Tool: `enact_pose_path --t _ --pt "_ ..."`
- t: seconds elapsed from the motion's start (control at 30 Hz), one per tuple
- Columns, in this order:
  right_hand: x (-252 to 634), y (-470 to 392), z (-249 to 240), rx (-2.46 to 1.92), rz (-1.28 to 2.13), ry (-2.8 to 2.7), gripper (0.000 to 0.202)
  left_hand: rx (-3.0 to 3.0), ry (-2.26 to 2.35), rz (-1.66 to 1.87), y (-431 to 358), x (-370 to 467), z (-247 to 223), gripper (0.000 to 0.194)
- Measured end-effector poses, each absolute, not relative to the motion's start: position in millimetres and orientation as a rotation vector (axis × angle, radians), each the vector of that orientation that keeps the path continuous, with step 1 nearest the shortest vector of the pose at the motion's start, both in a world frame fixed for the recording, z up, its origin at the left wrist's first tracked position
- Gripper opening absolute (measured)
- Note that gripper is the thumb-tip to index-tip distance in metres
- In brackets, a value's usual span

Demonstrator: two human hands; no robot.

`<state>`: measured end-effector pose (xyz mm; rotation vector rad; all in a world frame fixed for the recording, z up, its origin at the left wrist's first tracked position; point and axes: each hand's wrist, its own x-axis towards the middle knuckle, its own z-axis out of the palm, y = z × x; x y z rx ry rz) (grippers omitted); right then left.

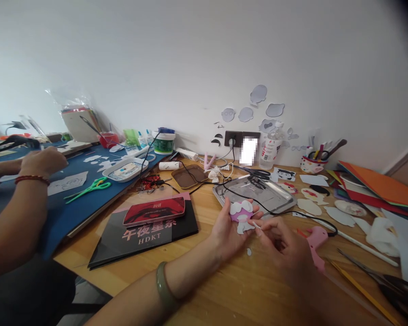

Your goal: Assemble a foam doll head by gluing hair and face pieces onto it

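Note:
Palm up, my left hand (231, 233) supports a small purple and white cutout figure (242, 214); its thumb stands at the figure's left side and its fingertips show behind it. The layered pieces look like foam or paper; I cannot tell which. My right hand (282, 242) is closed in a pinch on a small white piece (256, 225), close to the figure's lower right edge. On the wood below lies a small pale oval scrap (249, 251). A pink glue gun (317, 244) rests just right of my right hand, partly hidden by it.
A grey tray (221, 194) with a black cable across it lies behind my hands. To the left are a black folder (149, 237) and green scissors (88, 189). Dark scissors (377, 274) and a yellow pencil (363, 290) lie right. A co-worker's hand (44, 160) works far left.

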<state>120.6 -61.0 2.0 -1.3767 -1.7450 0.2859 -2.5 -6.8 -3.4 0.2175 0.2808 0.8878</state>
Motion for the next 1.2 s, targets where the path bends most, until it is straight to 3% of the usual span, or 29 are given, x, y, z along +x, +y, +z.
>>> enact_pose_path --t 0.4,0.57,0.73,0.87,1.2 --pt "116 -57 -10 -0.980 -0.149 -2.109 0.015 0.149 0.319 0.935 -10 -1 8 0.048" --pt "119 -57 -9 -1.100 -0.063 -2.110 0.015 0.159 0.346 0.972 -7 -2 3 0.049" --pt "130 -49 -3 -1.364 0.315 -1.914 0.004 0.189 0.382 1.039 2 -9 2 0.046" --pt "138 -45 1 -1.397 0.511 -2.148 0.013 0.204 0.389 1.064 7 -13 2 0.046" --pt "160 -46 28 -1.644 0.179 -2.247 0.020 0.224 0.383 1.046 6 -13 1 0.047"
